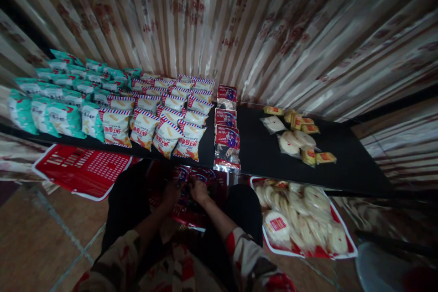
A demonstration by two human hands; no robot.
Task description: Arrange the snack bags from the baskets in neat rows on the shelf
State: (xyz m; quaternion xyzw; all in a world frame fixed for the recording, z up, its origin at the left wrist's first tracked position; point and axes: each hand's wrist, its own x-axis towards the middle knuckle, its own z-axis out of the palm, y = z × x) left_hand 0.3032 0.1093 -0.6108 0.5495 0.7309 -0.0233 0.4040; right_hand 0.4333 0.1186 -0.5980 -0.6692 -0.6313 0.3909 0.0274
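Both of my hands reach down into a red basket (190,222) between my knees, under the table's front edge. My left hand (172,194) is closed on the lower edge of a dark red snack packet (182,173); shadow blurs its fingers. Beside it, my right hand (199,190) has its fingers closed on another dark red packet (202,174). More dark packets lie around the hands in the basket, hard to make out. On the black table (253,150) ahead, several similar red packets with clear lower parts (227,143) lie in a column.
Rows of white-and-red snack bags (142,125) and teal bags (63,116) stand on the table's left. Right of the packets lie yellow packs (310,157) and round white packs (289,142). Red baskets, one holding round packs (273,250) and another (84,171), flank my legs. A curtain (205,18) hangs behind.
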